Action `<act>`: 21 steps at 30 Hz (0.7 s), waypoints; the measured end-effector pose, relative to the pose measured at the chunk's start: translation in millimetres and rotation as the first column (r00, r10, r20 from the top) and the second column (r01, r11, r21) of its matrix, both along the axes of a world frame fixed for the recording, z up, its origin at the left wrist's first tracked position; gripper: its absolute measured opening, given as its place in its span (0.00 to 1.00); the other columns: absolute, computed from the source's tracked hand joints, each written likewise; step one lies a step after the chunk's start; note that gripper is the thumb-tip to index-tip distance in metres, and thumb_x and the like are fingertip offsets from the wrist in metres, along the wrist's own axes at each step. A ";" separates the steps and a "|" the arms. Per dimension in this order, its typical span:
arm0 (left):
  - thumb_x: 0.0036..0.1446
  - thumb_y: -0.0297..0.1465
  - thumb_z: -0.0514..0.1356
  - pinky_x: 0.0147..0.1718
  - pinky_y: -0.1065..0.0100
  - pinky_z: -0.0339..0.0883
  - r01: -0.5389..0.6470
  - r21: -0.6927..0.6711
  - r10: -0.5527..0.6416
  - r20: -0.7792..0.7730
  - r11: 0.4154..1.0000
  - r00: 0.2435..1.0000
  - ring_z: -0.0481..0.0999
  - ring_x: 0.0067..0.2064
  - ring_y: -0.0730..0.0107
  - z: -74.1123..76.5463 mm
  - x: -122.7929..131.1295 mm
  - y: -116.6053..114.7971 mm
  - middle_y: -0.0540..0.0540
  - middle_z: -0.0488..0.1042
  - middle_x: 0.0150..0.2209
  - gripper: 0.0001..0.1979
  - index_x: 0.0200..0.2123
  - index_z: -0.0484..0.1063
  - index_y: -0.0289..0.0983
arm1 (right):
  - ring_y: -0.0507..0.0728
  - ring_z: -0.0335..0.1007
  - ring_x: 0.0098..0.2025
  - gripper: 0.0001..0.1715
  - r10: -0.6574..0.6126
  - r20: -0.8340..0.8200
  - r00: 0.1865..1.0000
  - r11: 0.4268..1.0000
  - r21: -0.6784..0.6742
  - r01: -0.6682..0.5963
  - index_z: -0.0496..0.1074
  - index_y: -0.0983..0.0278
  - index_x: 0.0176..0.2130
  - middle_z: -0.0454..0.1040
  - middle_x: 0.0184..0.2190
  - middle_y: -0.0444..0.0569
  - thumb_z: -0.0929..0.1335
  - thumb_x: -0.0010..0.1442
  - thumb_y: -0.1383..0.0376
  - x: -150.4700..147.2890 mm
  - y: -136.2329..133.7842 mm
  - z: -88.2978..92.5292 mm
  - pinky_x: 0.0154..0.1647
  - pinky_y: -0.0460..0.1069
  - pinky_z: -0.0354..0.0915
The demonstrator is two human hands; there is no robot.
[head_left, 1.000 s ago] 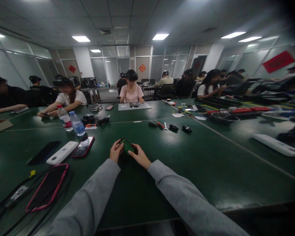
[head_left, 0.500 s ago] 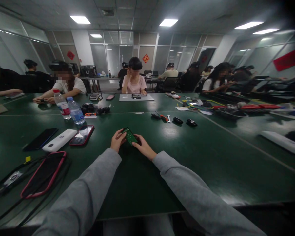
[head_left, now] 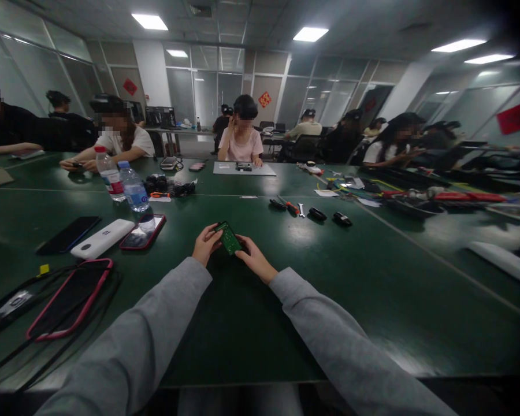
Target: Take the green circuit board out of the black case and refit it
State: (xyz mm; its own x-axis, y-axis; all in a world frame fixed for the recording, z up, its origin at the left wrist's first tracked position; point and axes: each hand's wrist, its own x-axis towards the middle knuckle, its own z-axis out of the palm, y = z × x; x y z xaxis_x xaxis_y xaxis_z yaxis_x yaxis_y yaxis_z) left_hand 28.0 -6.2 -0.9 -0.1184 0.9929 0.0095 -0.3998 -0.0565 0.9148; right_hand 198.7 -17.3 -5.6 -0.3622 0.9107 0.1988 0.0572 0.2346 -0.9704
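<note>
Head view: flat green rectangular board with pale marks (head_left: 229,238) sits between both hands over the dark green worktop (head_left: 242,329), tilted; can't tell if it touches the surface. Left hand (head_left: 205,245): grip clamped on the board's upper-left end. Right hand (head_left: 256,259): grip clamped on its lower-right end, thumb on the face. Left of the hands: red-rimmed phone (head_left: 143,232), beside a long white rounded-end device (head_left: 103,239). Beyond, to the right: small silver wrench (head_left: 301,211), just beside an orange-handled tool (head_left: 292,208).
</note>
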 end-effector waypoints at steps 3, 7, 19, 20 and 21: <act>0.39 0.36 0.67 0.35 0.67 0.67 -0.001 0.008 0.001 0.005 1.000 1.000 0.73 0.36 0.70 -0.2 -0.2 -0.2 0.47 0.72 0.38 0.23 0.42 0.70 0.41 | 0.54 0.61 0.51 0.29 -0.021 -0.003 1.000 1.000 -0.002 0.021 0.60 0.64 0.52 0.65 0.48 0.49 0.67 0.51 0.64 -0.7 1.6 -2.7 0.55 0.52 0.56; 0.39 0.35 0.67 0.36 0.67 0.67 -0.004 0.032 0.004 0.012 0.999 1.000 0.74 0.37 0.69 0.0 1.0 -0.8 0.47 0.72 0.38 0.23 0.42 0.70 0.41 | 0.53 0.62 0.49 0.28 -0.052 -0.013 0.999 0.999 0.007 0.052 0.60 0.64 0.51 0.66 0.46 0.49 0.67 0.51 0.62 -1.8 2.6 -4.1 0.54 0.51 0.58; 0.38 0.35 0.68 0.38 0.67 0.67 0.012 0.037 -0.013 0.007 0.999 1.000 0.74 0.36 0.70 -1.3 3.4 -0.4 0.47 0.73 0.39 0.24 0.42 0.70 0.41 | 0.53 0.64 0.46 0.27 -0.089 0.002 0.996 0.995 0.049 0.089 0.61 0.64 0.50 0.67 0.44 0.49 0.68 0.52 0.59 -0.3 0.0 -2.6 0.50 0.51 0.61; 0.38 0.34 0.68 0.37 0.67 0.67 0.016 0.036 -0.016 0.005 0.999 1.000 0.74 0.36 0.71 -2.1 3.0 0.1 0.47 0.73 0.39 0.24 0.42 0.70 0.41 | 0.53 0.64 0.46 0.27 -0.092 0.007 0.996 0.994 0.055 0.091 0.61 0.64 0.50 0.67 0.44 0.49 0.67 0.52 0.59 -0.3 0.6 -3.6 0.50 0.51 0.61; 0.38 0.34 0.67 0.37 0.68 0.67 0.018 0.036 -0.018 0.004 0.999 1.000 0.74 0.36 0.71 -2.9 2.6 0.6 0.47 0.73 0.39 0.24 0.42 0.70 0.41 | 0.53 0.64 0.46 0.27 -0.094 0.012 0.995 0.994 0.063 0.093 0.61 0.64 0.50 0.67 0.44 0.49 0.67 0.52 0.58 -0.3 1.3 -4.8 0.50 0.51 0.61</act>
